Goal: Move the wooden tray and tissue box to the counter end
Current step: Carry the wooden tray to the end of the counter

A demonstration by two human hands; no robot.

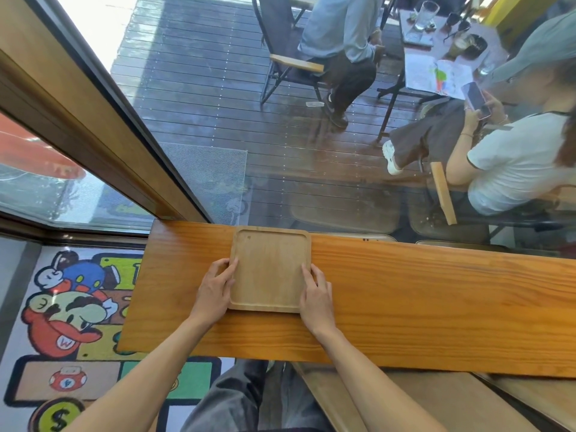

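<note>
- The wooden tray (270, 269) lies flat on the bench (405, 300), near its left end.
- The left hand (215, 288) grips the tray's left rim.
- The right hand (316, 296) grips its right rim, so the tray sits between both hands.

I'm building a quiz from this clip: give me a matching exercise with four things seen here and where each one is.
Things:
1. wooden tray
2. left hand
3. right hand
4. cartoon rug

Places:
A. on the floor, left of the counter
B. flat on the counter, near its left end
C. on the tray's right edge
D. on the tray's left edge

Pairs: 1-B, 2-D, 3-C, 4-A
</note>
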